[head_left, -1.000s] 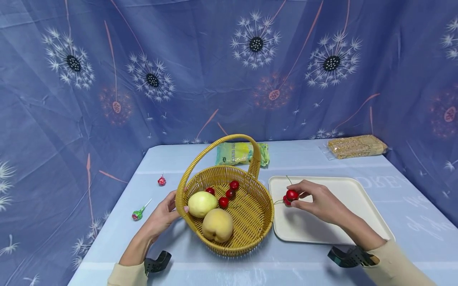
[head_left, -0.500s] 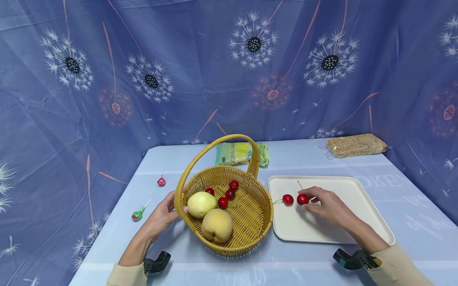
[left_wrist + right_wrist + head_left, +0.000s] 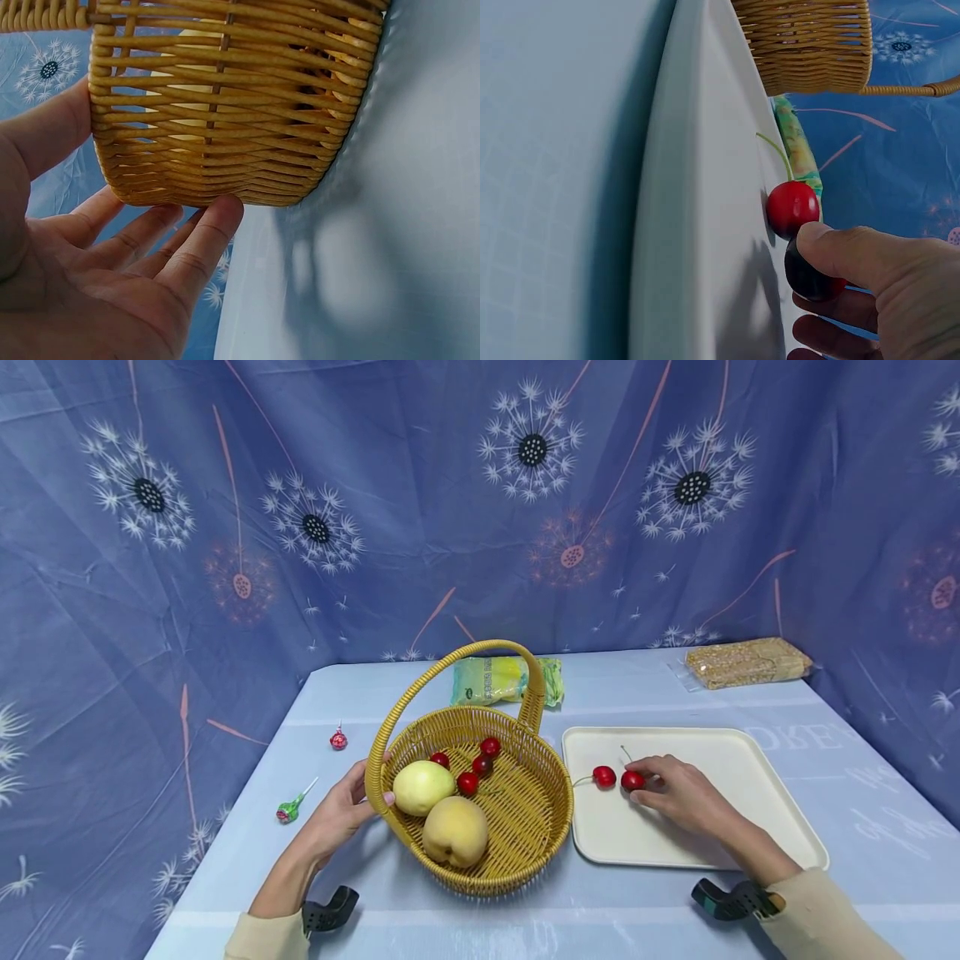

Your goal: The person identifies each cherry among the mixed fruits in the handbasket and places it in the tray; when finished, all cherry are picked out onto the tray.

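Note:
A yellow wicker basket with a tall handle stands tilted at the table's middle. My left hand grips its left side, the thumb over the rim; the left wrist view shows fingers against the woven wall. Inside lie a pale yellow-green fruit, a peach and several cherries. On the white tray to the right, my right hand pinches a cherry between thumb and fingers, close over the tray. Just left of it lies another cherry, its stem pointing left.
Left of the basket are a red-wrapped lollipop and a green-wrapped lollipop. Behind the basket lies a green-yellow packet. A clear bag of brown grain-like food is at the back right. A blue patterned curtain encloses the table.
My right hand has carried its cherry rightward, off the other cherry, and lowered it beside that one on the tray. The left hand and the basket have stayed put.

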Motion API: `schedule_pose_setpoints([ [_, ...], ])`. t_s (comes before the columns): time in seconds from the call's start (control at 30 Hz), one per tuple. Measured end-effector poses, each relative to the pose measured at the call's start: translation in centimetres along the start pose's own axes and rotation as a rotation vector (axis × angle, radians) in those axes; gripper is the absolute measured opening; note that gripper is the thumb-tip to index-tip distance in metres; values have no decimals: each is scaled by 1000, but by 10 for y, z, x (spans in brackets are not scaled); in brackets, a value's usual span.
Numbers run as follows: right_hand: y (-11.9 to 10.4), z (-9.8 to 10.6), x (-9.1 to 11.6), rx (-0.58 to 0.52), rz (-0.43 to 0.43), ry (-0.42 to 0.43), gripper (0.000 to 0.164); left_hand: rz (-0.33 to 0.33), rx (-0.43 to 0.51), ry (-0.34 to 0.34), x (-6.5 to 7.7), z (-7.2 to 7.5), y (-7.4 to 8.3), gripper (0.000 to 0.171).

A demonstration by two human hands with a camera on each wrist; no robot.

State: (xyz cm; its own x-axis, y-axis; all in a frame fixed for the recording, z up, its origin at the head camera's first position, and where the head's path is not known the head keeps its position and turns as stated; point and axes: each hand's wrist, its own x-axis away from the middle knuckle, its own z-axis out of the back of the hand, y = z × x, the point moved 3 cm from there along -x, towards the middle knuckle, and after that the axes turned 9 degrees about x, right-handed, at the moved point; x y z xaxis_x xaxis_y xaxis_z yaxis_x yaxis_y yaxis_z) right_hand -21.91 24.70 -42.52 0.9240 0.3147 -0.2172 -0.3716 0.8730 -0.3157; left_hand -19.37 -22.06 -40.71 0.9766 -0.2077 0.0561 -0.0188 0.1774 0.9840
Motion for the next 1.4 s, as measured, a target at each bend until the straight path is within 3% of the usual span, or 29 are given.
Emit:
schedule_pose_setpoints([
  [0.4, -1, -5, -6, 49, -2, 6, 40, -2, 14, 1, 0, 0, 0, 67],
  [0.8, -13, 12, -10, 62, 52, 63, 39, -5, 10, 6, 0, 0, 0, 68],
  [1.07, -45, 32, -23, 65, 189, 137, 38, 0, 13, 7, 0, 1, -1, 68],
  [1.4, -98, 45, -40, 11, 290, 79, 39, -3, -28, 4, 0, 0, 0, 69],
])
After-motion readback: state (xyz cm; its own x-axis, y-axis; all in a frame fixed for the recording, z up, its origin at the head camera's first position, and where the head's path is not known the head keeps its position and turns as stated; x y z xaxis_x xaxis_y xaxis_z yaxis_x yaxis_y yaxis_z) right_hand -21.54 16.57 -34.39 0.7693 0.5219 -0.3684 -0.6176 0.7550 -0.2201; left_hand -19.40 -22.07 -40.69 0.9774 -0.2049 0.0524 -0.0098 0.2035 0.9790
